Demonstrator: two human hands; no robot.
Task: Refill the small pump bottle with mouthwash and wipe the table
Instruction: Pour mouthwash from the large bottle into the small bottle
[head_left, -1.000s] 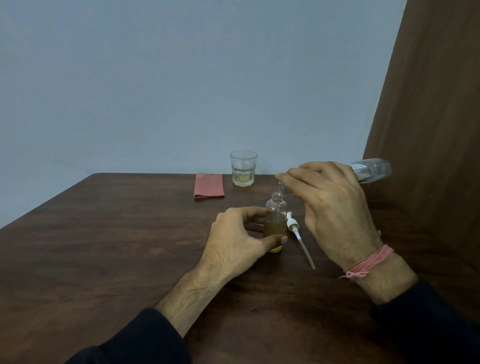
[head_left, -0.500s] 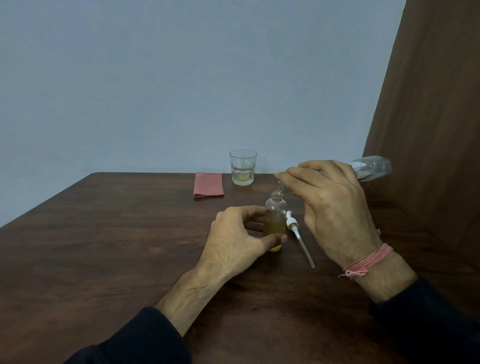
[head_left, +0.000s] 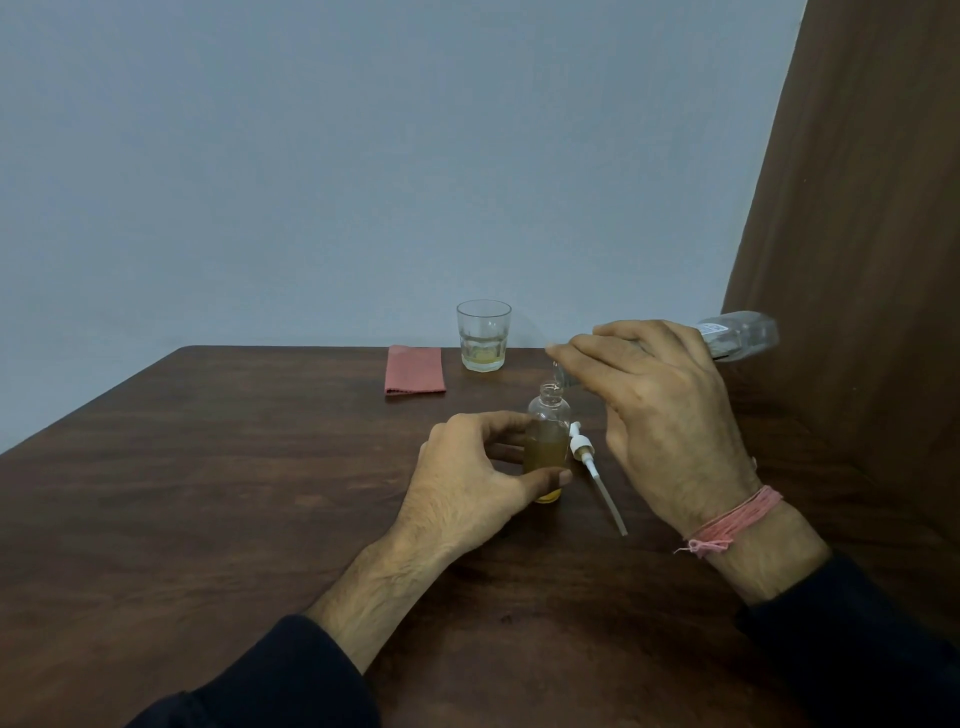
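Observation:
A small clear pump bottle (head_left: 548, 426) stands upright and uncapped on the dark wooden table (head_left: 218, 493), partly filled with amber liquid. My left hand (head_left: 467, 483) grips its lower half. My right hand (head_left: 654, 415) holds a larger clear mouthwash bottle (head_left: 737, 335) tipped almost flat, its mouth right over the small bottle's neck. The white pump head with its dip tube (head_left: 597, 473) lies on the table just right of the small bottle.
A folded pink cloth (head_left: 414, 370) lies at the table's far edge. Beside it on the right stands a clear glass (head_left: 483, 336) with a little yellowish liquid. A brown curtain (head_left: 872, 260) hangs along the right side.
Hardly anything has moved. The big bottle stays tipped over the small one, and both hands keep their grip.

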